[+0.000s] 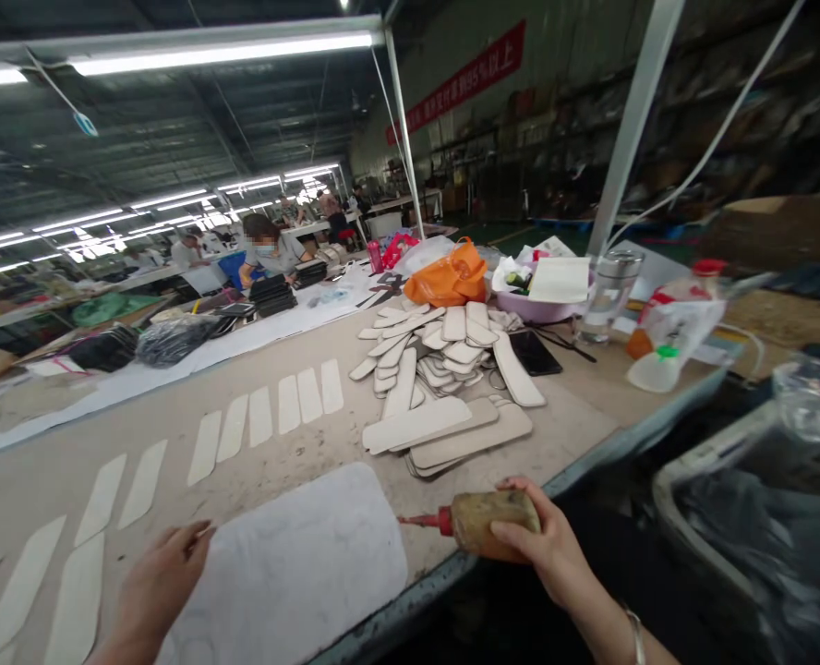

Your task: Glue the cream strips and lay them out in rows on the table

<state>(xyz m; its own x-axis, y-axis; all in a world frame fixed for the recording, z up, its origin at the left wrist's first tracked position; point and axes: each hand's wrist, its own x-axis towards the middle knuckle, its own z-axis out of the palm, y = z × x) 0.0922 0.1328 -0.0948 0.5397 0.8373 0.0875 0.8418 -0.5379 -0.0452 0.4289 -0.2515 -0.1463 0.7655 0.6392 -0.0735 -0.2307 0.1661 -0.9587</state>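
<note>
My right hand (545, 545) is closed round a grimy glue bottle (486, 519) with a red nozzle pointing left, held just above the table's front edge. My left hand (162, 577) hovers at the left end of a white rectangular pad (306, 563), fingers pinched together with a thin stick-like thing barely showing at their tip. A row of pale flat strips (264, 416) lies spread across the table beyond the pad. A heap of the same pale pieces (438, 388) sits to the right of the row.
An orange bag (452, 277), a pink bowl (538, 309), a black phone (535, 353), a glass jar (608, 296) and plastic bottles (659, 356) crowd the far right. Other people work at tables behind. A bin with dark bags (749, 517) stands at the right.
</note>
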